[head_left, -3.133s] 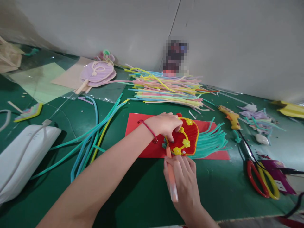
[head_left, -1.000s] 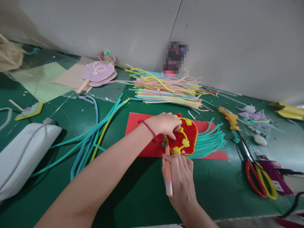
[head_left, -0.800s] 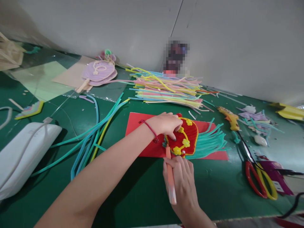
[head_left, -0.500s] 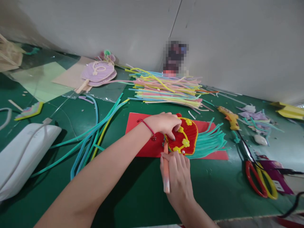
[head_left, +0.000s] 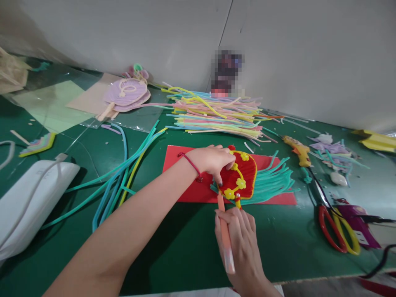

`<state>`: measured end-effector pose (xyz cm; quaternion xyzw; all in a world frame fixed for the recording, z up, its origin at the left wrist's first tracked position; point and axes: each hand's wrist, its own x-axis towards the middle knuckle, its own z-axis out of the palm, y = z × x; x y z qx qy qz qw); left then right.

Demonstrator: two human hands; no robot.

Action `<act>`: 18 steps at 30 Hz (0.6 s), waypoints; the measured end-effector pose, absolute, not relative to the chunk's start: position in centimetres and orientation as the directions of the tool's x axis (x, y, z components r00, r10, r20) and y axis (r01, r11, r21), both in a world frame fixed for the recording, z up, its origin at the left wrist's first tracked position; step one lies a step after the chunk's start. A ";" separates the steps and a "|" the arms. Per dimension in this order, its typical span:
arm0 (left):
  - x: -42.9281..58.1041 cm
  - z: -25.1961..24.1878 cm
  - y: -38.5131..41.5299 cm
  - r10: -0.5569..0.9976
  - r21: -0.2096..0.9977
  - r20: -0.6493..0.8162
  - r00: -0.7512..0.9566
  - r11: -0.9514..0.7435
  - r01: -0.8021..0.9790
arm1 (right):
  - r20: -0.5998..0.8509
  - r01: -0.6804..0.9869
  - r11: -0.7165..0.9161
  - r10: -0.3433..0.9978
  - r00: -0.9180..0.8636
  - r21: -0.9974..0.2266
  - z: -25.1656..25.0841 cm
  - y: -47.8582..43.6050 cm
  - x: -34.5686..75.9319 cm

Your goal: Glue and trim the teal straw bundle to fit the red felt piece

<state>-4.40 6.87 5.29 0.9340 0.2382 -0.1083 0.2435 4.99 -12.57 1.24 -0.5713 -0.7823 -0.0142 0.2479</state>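
A red fan-shaped craft piece (head_left: 239, 173) with yellow flowers and a yellow rim lies on a red card sheet (head_left: 188, 173), over a fringe of teal strips (head_left: 272, 183). My left hand (head_left: 213, 159), with a red cord at the wrist, presses down on the piece's left side, fingers curled over it. My right hand (head_left: 239, 235) is closed around an orange pen-like tool (head_left: 225, 235). The tool's tip touches the piece's lower left edge.
A pile of pastel strips (head_left: 216, 113) lies behind the card. Long teal and yellow tubes (head_left: 123, 177) trail left. A yellow glue gun (head_left: 297, 148) and red-and-yellow scissors (head_left: 338, 231) lie right. A white device (head_left: 27, 202) sits far left, purple fans (head_left: 126, 93) at the back.
My right hand has drawn back toward me a little and the tool has tilted. A short yellow stem now shows under the red piece. My left hand stays put.
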 end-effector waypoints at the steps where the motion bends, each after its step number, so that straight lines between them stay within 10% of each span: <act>1: -4.4 5.3 6.8 0.388 0.404 -0.317 0.866 -0.771 0.493 | 0.406 0.899 0.346 0.887 -0.220 -0.269 1.2 -12.6 5.0; 18: -4.3 4.9 7.2 0.382 0.385 -0.301 0.874 -0.790 0.478 | 0.320 0.924 0.334 0.910 -0.264 -0.188 1.7 -13.0 5.2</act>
